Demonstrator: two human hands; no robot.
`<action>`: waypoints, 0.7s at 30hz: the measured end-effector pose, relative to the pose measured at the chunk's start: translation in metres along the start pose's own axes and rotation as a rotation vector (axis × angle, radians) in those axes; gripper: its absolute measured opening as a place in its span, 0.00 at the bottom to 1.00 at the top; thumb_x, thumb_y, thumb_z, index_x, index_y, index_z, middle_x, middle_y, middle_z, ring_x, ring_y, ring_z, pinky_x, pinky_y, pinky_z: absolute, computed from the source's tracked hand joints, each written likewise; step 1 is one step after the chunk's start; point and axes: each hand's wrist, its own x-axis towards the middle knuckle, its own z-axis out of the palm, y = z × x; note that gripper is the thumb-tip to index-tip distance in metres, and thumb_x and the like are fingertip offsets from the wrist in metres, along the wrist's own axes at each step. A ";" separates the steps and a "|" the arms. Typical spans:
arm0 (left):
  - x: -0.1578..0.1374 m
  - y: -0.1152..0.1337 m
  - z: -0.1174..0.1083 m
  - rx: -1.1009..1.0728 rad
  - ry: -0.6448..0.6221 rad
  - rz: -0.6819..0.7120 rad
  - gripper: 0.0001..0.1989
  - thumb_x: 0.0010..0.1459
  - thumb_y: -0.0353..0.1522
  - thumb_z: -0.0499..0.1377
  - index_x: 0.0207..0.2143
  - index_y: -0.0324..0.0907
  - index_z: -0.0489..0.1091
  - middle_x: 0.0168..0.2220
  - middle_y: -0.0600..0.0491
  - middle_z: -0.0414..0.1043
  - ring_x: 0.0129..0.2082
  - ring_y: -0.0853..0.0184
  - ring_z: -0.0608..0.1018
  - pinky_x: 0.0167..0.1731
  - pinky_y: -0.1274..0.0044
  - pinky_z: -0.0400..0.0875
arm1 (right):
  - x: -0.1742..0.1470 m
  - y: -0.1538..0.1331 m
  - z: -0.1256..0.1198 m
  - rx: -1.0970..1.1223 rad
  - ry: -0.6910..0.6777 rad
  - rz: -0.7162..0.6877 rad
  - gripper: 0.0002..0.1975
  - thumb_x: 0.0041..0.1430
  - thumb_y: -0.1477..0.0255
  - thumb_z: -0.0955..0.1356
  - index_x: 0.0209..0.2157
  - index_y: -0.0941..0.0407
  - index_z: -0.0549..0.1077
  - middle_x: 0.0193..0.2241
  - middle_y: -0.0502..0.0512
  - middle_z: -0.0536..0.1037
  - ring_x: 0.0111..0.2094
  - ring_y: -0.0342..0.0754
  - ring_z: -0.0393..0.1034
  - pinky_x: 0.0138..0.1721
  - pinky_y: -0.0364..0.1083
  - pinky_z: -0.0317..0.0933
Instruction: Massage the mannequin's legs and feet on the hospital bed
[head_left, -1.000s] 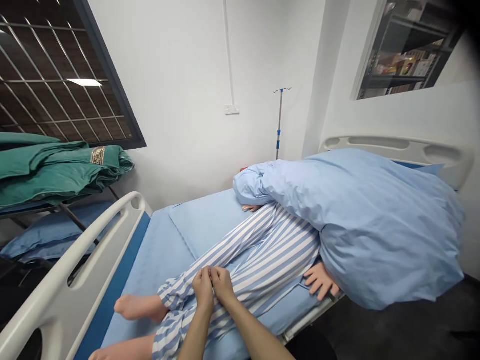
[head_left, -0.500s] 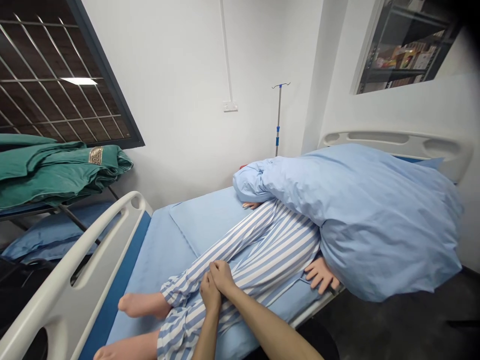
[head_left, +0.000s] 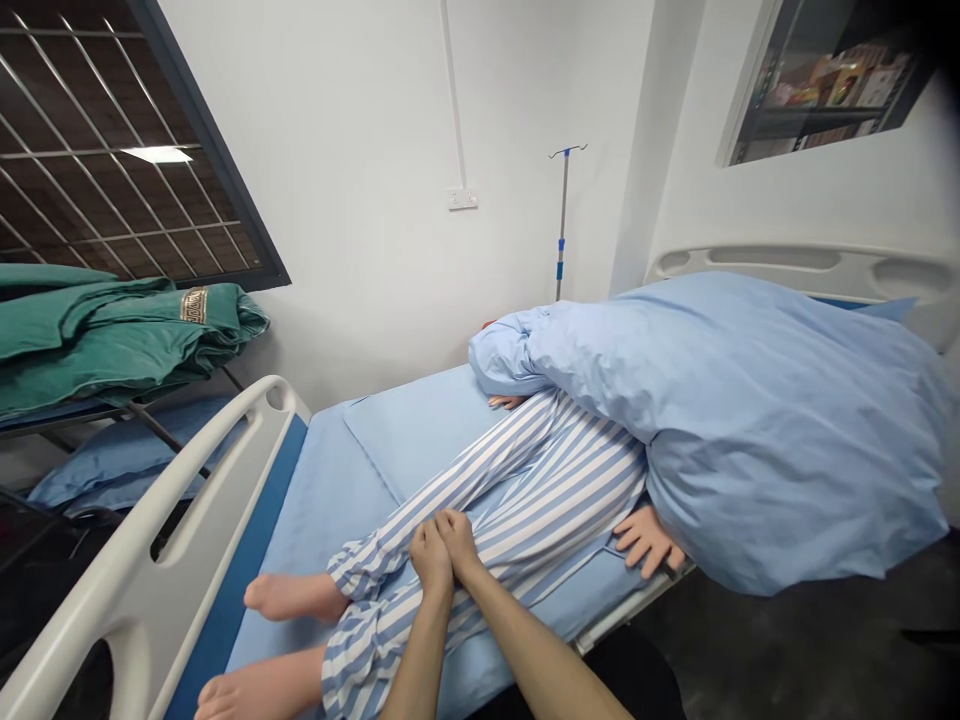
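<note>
Over the striped trousers of a manikin lying on the bed, my two hands are held close together near its knees. My left hand is closed, with its fingers curled under. Against its right side rests my right hand, also closed, its fingertips near the left knuckles. No object shows in either hand; the palms face down and are hidden. The manikin's bare feet lie toward the footboard. One manikin hand lies palm down at the near mattress edge.
A bunched blue quilt covers the manikin's upper body and overhangs the near side. The white footboard stands at left, the headboard at right. Behind the bed is an IV pole. Green folded cloth lies on a rack at left.
My hands have shifted slightly, and the right one now sits more beside the left than across it. The view has tilted slightly down; the manikin and quilt look unmoved.
</note>
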 end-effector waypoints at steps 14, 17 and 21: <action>-0.011 -0.005 -0.005 0.144 -0.077 0.176 0.15 0.54 0.35 0.43 0.18 0.43 0.60 0.19 0.54 0.66 0.22 0.69 0.66 0.26 0.77 0.57 | 0.005 -0.003 -0.020 -0.146 -0.107 -0.082 0.15 0.50 0.71 0.59 0.12 0.58 0.55 0.12 0.43 0.53 0.18 0.37 0.47 0.21 0.40 0.41; -0.017 -0.003 -0.005 0.196 -0.108 0.180 0.15 0.54 0.36 0.43 0.17 0.43 0.57 0.18 0.55 0.64 0.22 0.70 0.64 0.26 0.78 0.55 | 0.009 -0.001 -0.032 -0.242 -0.153 -0.103 0.15 0.50 0.71 0.60 0.12 0.58 0.56 0.12 0.43 0.53 0.18 0.37 0.48 0.21 0.40 0.41; -0.021 0.003 -0.003 0.162 -0.160 0.169 0.14 0.53 0.36 0.45 0.17 0.43 0.56 0.17 0.57 0.62 0.21 0.71 0.63 0.25 0.78 0.54 | 0.010 0.004 -0.036 -0.212 -0.092 -0.037 0.15 0.50 0.70 0.60 0.13 0.57 0.57 0.12 0.42 0.52 0.18 0.38 0.48 0.20 0.39 0.43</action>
